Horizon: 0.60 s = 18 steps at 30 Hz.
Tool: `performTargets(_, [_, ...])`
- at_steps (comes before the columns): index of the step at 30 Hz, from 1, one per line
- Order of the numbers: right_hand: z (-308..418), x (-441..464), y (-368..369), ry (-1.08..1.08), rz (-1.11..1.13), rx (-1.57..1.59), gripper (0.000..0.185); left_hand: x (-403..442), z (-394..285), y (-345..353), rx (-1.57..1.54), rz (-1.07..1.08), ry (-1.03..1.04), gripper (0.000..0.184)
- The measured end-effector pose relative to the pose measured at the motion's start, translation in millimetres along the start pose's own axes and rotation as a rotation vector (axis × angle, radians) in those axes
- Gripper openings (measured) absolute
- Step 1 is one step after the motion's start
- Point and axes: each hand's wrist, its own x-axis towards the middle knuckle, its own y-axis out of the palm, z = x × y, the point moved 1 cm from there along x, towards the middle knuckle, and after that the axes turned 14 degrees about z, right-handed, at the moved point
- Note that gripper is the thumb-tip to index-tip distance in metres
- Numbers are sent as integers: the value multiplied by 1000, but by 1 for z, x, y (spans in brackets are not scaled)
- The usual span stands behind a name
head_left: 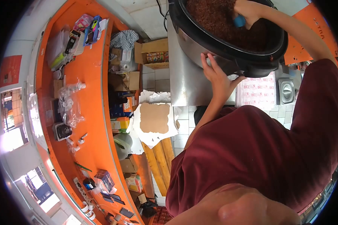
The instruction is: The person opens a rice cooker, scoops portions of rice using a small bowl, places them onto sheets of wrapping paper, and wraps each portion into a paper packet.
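Observation:
A large oval electric cooker pot [199, 43], black-rimmed with a metallic side, is tilted at the top of the head view. Dark reddish-brown crumbly food [214, 18] fills much of it. My left hand [216, 74] grips the pot's near lower side, fingers pressed up against the metal and thumb spread beneath. Inside the pot, my right hand [248, 13] is closed around a small blue tool [239, 21], at the surface of the food. Only part of that tool shows, so its kind is unclear.
Under the pot is a steel table [182, 90]. Pink-printed paper [256, 92] and a lidded metal container [287, 92] lie to the right. Leftward stand an orange shelf [90, 90] with assorted goods, an open carton [154, 48], brown cardboard [154, 118] and a wooden bench [159, 161].

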Motion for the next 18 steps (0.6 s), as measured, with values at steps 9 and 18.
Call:
performTargets(9, [56,-26,1,-138,154,482,55,1,4,4,-52,-64,61,138])
performTargets(18, [21,-50,-8,-226,121,1016,53,2,4,5,-35,-32,44,144])
